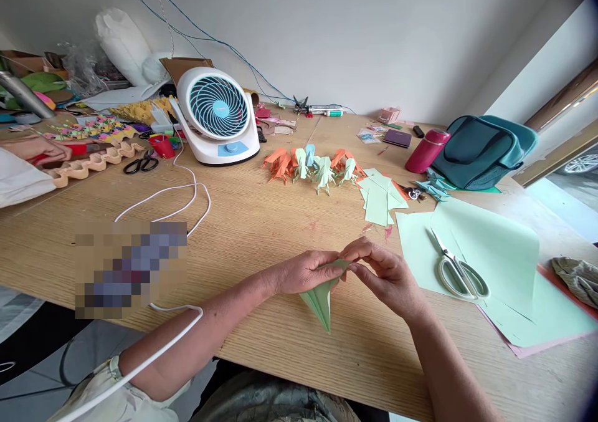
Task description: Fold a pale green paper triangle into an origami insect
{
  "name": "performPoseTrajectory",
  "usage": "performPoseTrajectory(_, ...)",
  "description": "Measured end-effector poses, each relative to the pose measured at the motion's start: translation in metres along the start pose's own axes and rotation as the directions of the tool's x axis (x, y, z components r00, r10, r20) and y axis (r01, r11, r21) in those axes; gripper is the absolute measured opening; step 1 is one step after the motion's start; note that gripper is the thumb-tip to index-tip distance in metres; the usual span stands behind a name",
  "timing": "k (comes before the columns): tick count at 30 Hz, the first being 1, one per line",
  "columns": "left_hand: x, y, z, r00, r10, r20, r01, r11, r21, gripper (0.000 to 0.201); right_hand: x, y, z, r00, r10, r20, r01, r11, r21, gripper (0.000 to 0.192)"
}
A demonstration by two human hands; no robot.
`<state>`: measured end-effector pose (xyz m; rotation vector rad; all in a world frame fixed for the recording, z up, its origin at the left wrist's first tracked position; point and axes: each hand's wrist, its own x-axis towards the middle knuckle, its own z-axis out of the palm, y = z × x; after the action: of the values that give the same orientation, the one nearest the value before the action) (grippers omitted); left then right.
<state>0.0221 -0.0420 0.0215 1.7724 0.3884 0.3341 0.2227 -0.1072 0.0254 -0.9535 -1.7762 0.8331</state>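
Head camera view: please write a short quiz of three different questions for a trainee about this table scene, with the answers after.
1. True or false: both hands grip the folded green paper.
2. What lies on the large green sheets to the right of the right hand?
A. white-handled scissors
B. a glue stick
C. a ruler
3. Fill in: the white cable on the table leads up to the ____.

Key
1. True: the left hand and right hand pinch its upper end together.
2. A, the white-handled scissors.
3. Fan: the white desk fan.
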Motion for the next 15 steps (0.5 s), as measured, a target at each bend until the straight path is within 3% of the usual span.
performPoseTrajectory(5, 0.0, -0.003, 0.003, 0.998, 0.017, -0.067, -0.006, 0.987, 0.163, 0.029, 0.0, 0.004, 0.005, 0.998, 0.034, -0.048, -0.035, 0.999, -0.016, 0.01)
performPoseTrajectory(8, 0.0, -0.002, 0.002, 0.995, 0.018, -0.102, -0.004, 0.992, 0.128, 0.023, -0.001, 0.009, 0.008, 0.991, 0.051, -0.123, -0.054, 0.998, -0.016, 0.014)
performPoseTrajectory(12, -0.001, 0.002, -0.004, 0.976, 0.075, -0.204, -0.056, 0.994, 0.095, 0.026, 0.0, 0.019, 0.012, 0.953, 0.192, -0.232, -0.182, 0.981, 0.064, 0.023)
performPoseTrajectory(15, 0.0, 0.0, -0.009, 0.939, 0.159, -0.304, -0.121, 0.983, 0.139, 0.031, 0.002, 0.022, 0.02, 0.936, 0.316, -0.155, -0.282, 0.937, 0.204, 0.029)
